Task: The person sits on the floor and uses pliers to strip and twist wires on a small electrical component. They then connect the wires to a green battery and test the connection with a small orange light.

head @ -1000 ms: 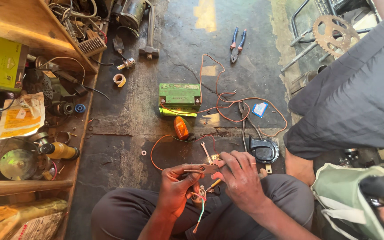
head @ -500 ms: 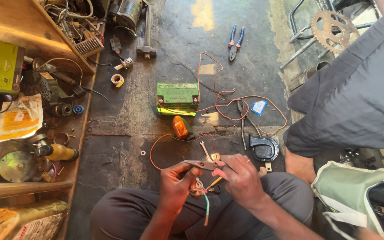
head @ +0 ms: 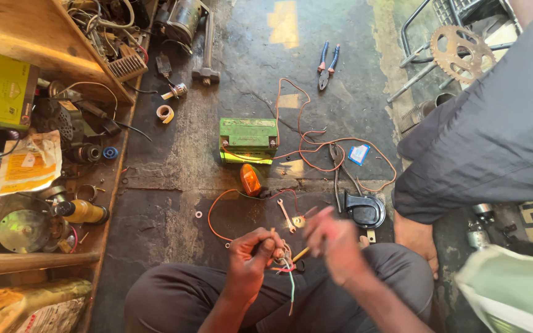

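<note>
- Person seated cross-legged on dark floor (head: 174, 185), knees at the bottom edge of the view
- Left hand (head: 251, 253) clenched around a small bundle of wires (head: 286, 271); green, white and red strands hang down from the fist over the lap
- Right hand (head: 334, 240) just beside the left, motion-blurred; whether it grips anything cannot be told
- A yellow-handled tool (head: 300, 253) pokes out between the two hands; which hand has it is unclear
- Small open-end spanner (head: 287, 216) lies on the floor just beyond the hands, near a washer (head: 198, 214)
- Black horn (head: 365, 209) sits to the right of the spanner, close to the right knee
- Orange indicator lamp (head: 250, 179) lies a little further out, with an orange wire looping from it across the floor
- Green battery (head: 248, 139) stands beyond the lamp, tangled orange leads (head: 316, 148) trailing off its right side
- Roll of tape (head: 165, 113) to the left of the battery, near a wooden shelf (head: 44, 37) crowded with parts
- Blue-handled pliers (head: 328, 65) lie far out, well apart from the hands
- Another person's dark sleeve (head: 488, 142) fills the right side; a rusty sprocket (head: 461, 52) lies beyond it
</note>
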